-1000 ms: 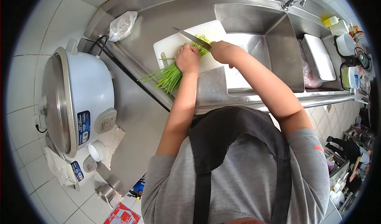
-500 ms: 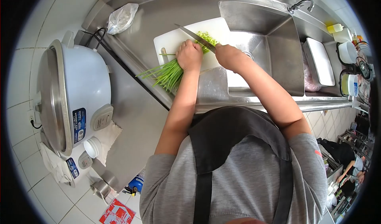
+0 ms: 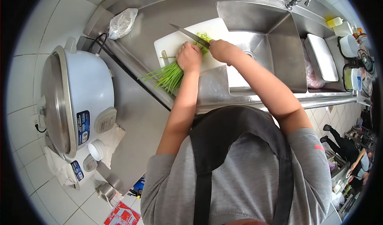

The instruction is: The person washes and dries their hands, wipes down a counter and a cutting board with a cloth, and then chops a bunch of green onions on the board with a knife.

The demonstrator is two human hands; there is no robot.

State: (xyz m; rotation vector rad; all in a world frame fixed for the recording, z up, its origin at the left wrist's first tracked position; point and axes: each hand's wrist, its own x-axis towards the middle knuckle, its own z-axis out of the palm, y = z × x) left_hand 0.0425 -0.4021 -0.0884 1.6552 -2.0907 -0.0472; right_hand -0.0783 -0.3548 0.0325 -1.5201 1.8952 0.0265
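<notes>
My left hand presses down on a bundle of green chives that lies across a white cutting board. My right hand grips the handle of a knife, its blade angled over the chives just past my left fingers. A small heap of chopped green bits lies on the board beyond the blade. The uncut stalk ends stick out over the board's near edge onto the steel counter.
A steel sink with a tap lies right of the board. A large white rice cooker stands at left, a plastic bag behind it. A white tray and containers sit far right. Another person is at lower right.
The knife blade has risen and dropped again over the chives while my left hand stays pressed on the bundle. The view shifted slightly.
</notes>
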